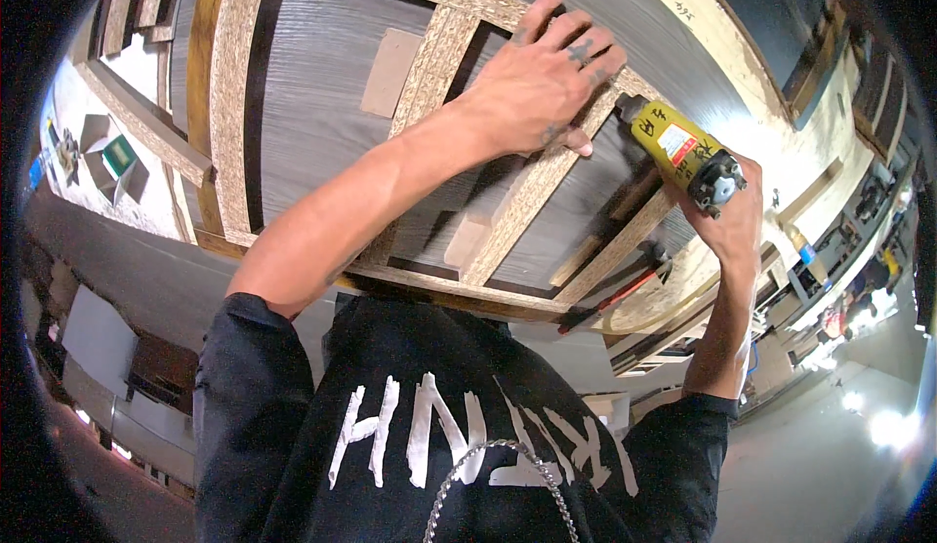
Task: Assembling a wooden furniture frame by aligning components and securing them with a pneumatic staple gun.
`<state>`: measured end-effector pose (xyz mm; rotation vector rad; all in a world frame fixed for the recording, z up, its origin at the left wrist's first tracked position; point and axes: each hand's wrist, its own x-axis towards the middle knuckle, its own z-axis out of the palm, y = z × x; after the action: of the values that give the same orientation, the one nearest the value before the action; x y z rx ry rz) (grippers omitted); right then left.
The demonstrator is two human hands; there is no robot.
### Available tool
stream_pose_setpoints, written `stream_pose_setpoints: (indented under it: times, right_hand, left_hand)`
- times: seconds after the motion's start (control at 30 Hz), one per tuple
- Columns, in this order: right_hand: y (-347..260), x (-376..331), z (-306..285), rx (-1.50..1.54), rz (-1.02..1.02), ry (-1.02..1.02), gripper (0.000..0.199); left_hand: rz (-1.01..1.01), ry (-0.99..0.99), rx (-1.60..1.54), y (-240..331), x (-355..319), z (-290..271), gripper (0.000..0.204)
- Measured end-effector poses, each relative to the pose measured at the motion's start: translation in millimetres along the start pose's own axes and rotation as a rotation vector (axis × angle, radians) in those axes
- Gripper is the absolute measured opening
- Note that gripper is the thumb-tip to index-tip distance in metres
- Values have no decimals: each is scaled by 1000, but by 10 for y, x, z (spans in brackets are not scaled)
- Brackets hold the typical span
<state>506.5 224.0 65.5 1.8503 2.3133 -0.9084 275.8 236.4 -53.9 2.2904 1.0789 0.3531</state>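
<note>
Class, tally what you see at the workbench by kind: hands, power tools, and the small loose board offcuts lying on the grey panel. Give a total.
Hands: 2, left hand and right hand
Yellow power tool: 1
Loose board offcuts: 2, upper offcut and lower offcut
Total: 5

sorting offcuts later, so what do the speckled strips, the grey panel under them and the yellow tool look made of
The speckled strips look like raw particle board: tan, flecked with chips, unfinished faces. The left hand presses one flat. The grey panel looks like board with a matte wood-grain laminate, though the core is hidden. The yellow tool, in the right hand, seems painted metal with a bare metal end cap.
</note>
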Motion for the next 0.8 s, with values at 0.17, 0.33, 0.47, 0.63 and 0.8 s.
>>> stream_pose_setpoints:
  times: [0.17,0.33,0.47,0.63,0.8]
  right_hand:
    - [27,40,-22,-34,-10,-85,31]
    - [32,62,-14,-26,75,-150,33]
    - [-10,71,-20,-34,62,-123,33]
    - [-110,64,-10,-18,145,-111,34]
    - [-163,108,-53,4,189,-157,33]
  left_hand:
    - [-20,-9,26,13,2,-22,96]
    - [-23,-16,40,20,2,-49,96]
    - [-13,-11,38,17,2,-50,96]
    - [-17,-2,40,23,2,-52,96]
    - [-16,-13,38,12,-2,-56,95]
